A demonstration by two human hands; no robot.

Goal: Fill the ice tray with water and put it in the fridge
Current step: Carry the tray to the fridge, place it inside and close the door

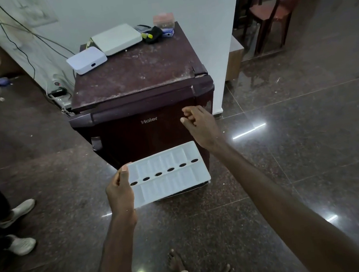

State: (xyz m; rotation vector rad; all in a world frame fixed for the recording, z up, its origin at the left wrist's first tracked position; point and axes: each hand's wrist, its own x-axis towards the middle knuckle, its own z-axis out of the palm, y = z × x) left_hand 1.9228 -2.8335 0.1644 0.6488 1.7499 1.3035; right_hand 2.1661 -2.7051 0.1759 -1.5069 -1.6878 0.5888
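Observation:
A white ice tray [175, 177] with two rows of compartments and a middle line of dark holes is held level at its left end by my left hand [120, 193]. It hovers in front of a small maroon fridge [141, 127] whose door is closed. My right hand [199, 124] is stretched out near the door's upper right part, fingers loosely curled, holding nothing. Whether there is water in the tray I cannot tell.
White boxes [115, 39] and small items lie on the fridge top. A white pillar [218, 39] stands right of the fridge, cables [59, 94] to its left. Another person's legs and shoes [17, 212] are at left. A chair [278, 6] stands at far right.

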